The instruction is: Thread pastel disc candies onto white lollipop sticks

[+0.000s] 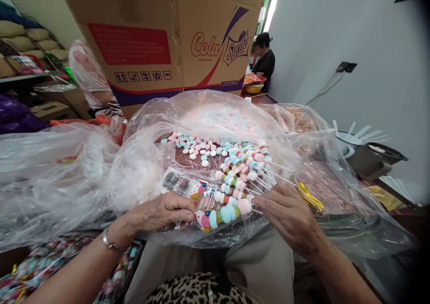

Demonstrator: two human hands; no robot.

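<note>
My left hand [173,210] pinches a clear printed bag [203,220] near the table's front edge. In front of that hand lies a candy skewer [227,214] of blue, pink and green pieces, its left end within the printed part of the bag. At the skewer's right end, the fingers of my right hand [289,212] are closed at its stick; the exact grip is partly hidden. Several finished skewers [240,171] are piled just behind, white sticks pointing right. A stack of flat printed bags [181,184] lies behind my left hand.
Loose pastel candies [201,146] spread on clear plastic sheeting [141,160]. Gold twist ties [309,196] lie right. A large carton [211,39] stands behind. A box of packed skewers [67,268] is lower left. A pot of white sticks [349,138] stands right. Two people [264,62] are beyond.
</note>
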